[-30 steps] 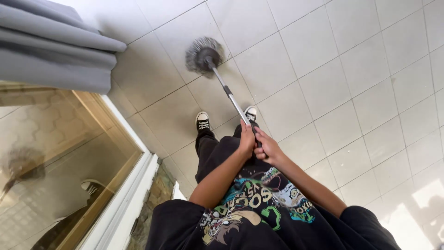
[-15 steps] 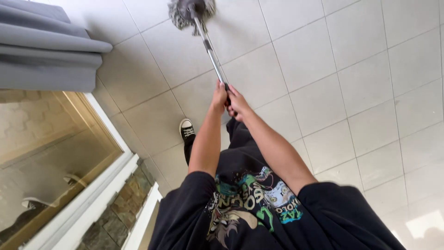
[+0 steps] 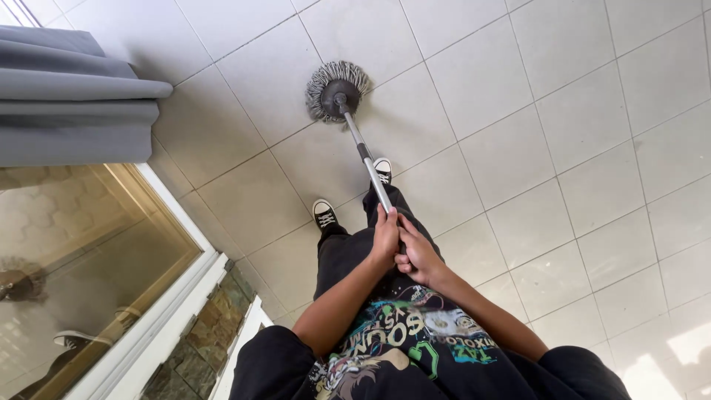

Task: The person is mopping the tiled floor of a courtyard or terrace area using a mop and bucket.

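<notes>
So this is looking straight down from the head cam at someone standing on a pale tiled floor point(image 3: 578, 118) with a mop. Both hands are wrapped around the top end of the mop handle point(image 3: 364, 157), stacked close together right in front of the waist: the left hand point(image 3: 386, 235) sits slightly higher up the view, so further along the pole toward the head, and the right hand point(image 3: 416, 255) is just behind it, touching or nearly touching. Both are closed on the handle, no open fingers that I can see. The round grey mop head point(image 3: 338, 89) lies flat on the tiles well out in front of the feet, and the pole's long axis runs from the hands forward and a bit to the person's left, so the left hand is the nearer one to the business end. Two black sneakers with white toes, left shoe point(image 3: 324, 215) and right shoe point(image 3: 382, 170), straddle the pole line, the pole passing just beside the right one. Off by the floor's left edge there's a grey curtain point(image 3: 74, 104) bunched up, and below it a glass sliding door point(image 3: 81, 259) in a white frame, with a strip of stone-look trim along its base.
</notes>
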